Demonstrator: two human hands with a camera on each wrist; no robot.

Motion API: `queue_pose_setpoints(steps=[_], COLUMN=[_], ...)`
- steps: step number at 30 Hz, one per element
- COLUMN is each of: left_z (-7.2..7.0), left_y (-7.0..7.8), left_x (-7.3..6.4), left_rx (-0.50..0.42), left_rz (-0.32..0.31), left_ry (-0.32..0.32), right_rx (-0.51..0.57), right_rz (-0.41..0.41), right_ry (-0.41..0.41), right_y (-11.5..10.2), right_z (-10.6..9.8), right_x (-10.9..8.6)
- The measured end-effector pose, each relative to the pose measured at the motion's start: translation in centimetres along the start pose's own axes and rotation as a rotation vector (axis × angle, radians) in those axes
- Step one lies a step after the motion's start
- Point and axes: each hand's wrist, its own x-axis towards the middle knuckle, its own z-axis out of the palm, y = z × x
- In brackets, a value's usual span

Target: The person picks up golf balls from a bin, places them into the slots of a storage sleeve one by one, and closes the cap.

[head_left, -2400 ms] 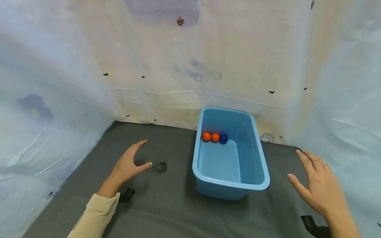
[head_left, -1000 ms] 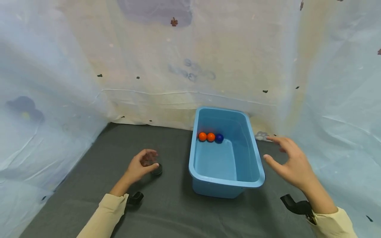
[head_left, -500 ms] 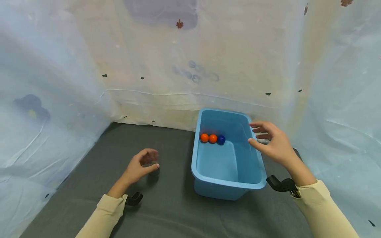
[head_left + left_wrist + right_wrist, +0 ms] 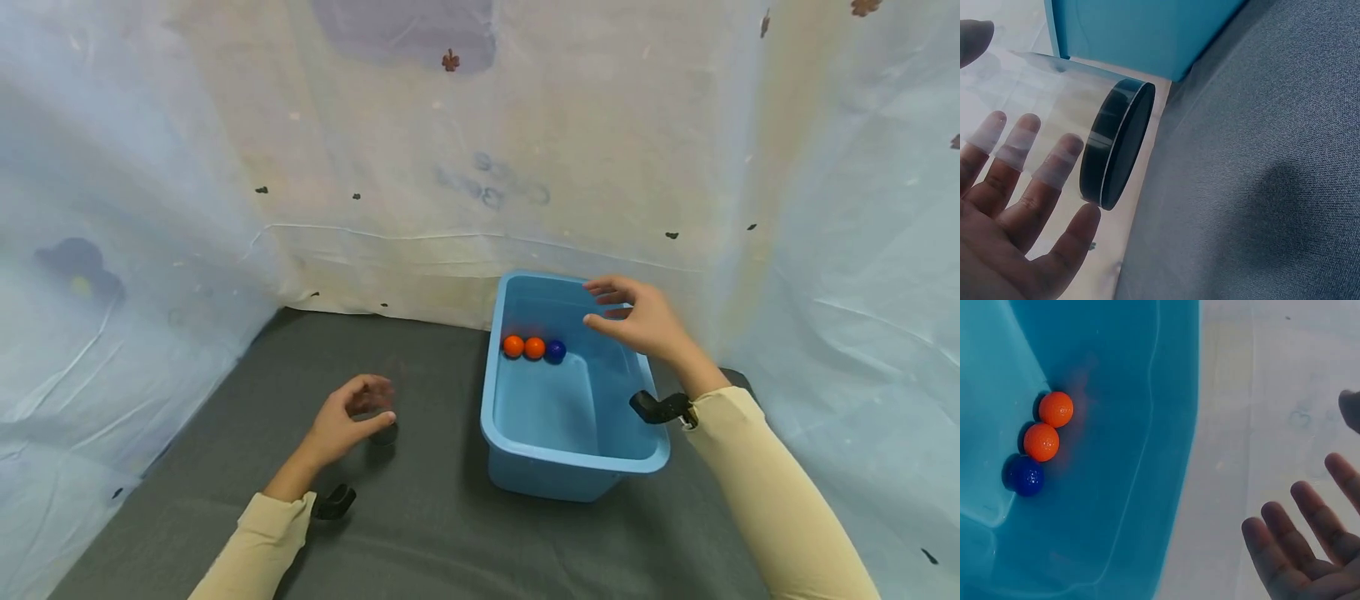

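A smooth, rounded blue bin point(image 4: 538, 473) holds three shiny balls in a touching row toward its far left: two orange balls point(image 4: 523, 347) and one dark blue ball point(image 4: 556, 351). Left of it, the left hand point(image 4: 336, 427) curls around one clear tube point(image 4: 1054, 103) with a black disc base point(image 4: 1113, 147), above woven grey cloth point(image 4: 435, 542). The right hand point(image 4: 641, 319), loosely spread, hangs over the bin.

You've got pale, wrinkly sheeting on three sides: a creamy back wall point(image 4: 600, 150), plus a bluish left wall point(image 4: 150, 367) and right wall point(image 4: 847, 333). Yours has a purple patch point(image 4: 420, 33) up top and a yellow-centred flower point(image 4: 78, 265) off left. Dark grey cloth point(image 4: 427, 550) underneath, kinda rumpled near you. Light's pretty soft.
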Motion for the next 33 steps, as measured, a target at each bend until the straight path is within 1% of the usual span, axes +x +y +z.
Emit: queue_pose_setpoints(steps=[3,7,11,15,17,22,23,25,29,30,33], left_z=[-0.2,-0.4,-0.7,-0.7,-0.7,-1.0,-1.1,-1.3,-1.6,-1.6,-1.8], left_y=[0.0,-0.1,-0.3,-0.4,-0.5,-0.4,0.1,0.2,0.3,0.0,0.0], left_x=[0.0,0.0,-0.1,-0.4,-0.5,-0.7,-0.8,-0.9,-1.0,-1.0,-1.2], left_rx=[-0.004,-0.005,-0.003,-0.011,-0.006,0.024,0.031,0.035,0.051,0.052,0.055], left_rz=[0.005,-0.008,-0.009,0.003,0.006,0.001,-0.002,-0.001,0.013,0.017,0.019], left_ry=[-0.006,0.001,0.013,0.013,0.021,0.048,0.051,0.053,0.063,0.068,0.081], right_rx=[0.005,-0.024,-0.081,-0.125,-0.133,-0.187,-0.199,-0.219,-0.230,-0.233,-0.224], right_rz=[-0.002,0.004,-0.002,0.023,0.046,0.098,0.109,0.129,0.178,0.186,0.209], right_ry=[-0.034,-0.079,-0.163,-0.257,-0.289,-0.335,-0.342,-0.358,-0.378,-0.384,-0.404], right_y=[0.3,0.6,1.2,2.1,2.6,3.9,4.2,4.7,5.9,6.1,6.9], right_z=[0.5,1.4,2.8,4.1,4.6,5.6,5.8,6.1,7.0,7.2,8.1], right_x=[1.4,3.2,5.2,6.6,7.0,7.3,7.3,7.3,7.5,7.6,7.8])
